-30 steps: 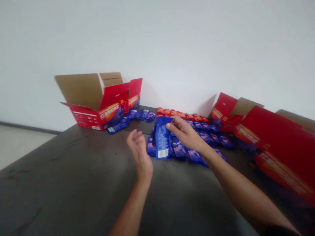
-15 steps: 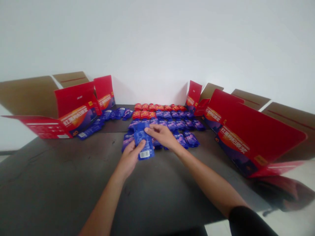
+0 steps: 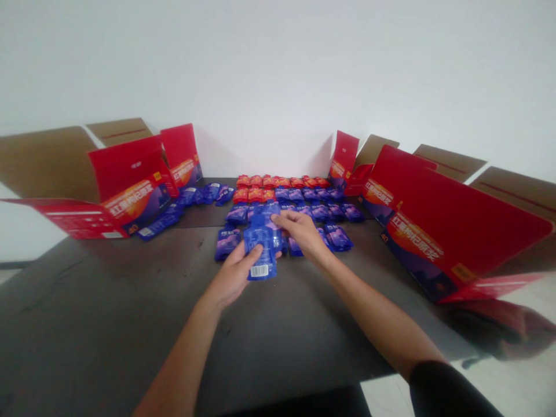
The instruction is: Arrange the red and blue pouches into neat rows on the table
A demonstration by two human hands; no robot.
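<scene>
A blue foil pouch [image 3: 260, 250] with a white barcode near its lower end hangs just above the rows of pouches. My left hand [image 3: 232, 275] grips it from below, with the thumb across its face. My right hand [image 3: 300, 231] reaches in from the right, its fingers on the pouch's upper part. Rows of blue pouches [image 3: 321, 212] lie on the table beneath and beyond my hands, and some are hidden by them. Behind those lie rows of red pouches [image 3: 278, 183].
The dark table [image 3: 108, 313] runs to a white wall [image 3: 278, 75]. An open red cardboard carton [image 3: 130, 185] stands at the far left, with loose blue pouches [image 3: 204, 194] next to it. More open red cartons [image 3: 425, 231] stand along the right.
My hands have drawn closer together on the pouch, which has shifted slightly to the right. The view has tilted a little. Earlier, my left hand was open and away from the pouch.
</scene>
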